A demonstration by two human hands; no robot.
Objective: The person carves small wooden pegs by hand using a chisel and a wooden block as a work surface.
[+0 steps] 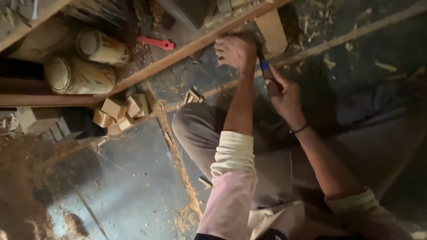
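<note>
We worked a blue-handled tool against a long wooden frame on the floor.

Our right hand was wrapped around the handle; our left hand was curled at the tool's head, which it hid. Two tins and wood offcuts lay nearby, dim and blurred.

tool head: hidden behind the left hand
tool handle: partly covered by the right hand
cans: blurred, perhaps paint tins
</note>
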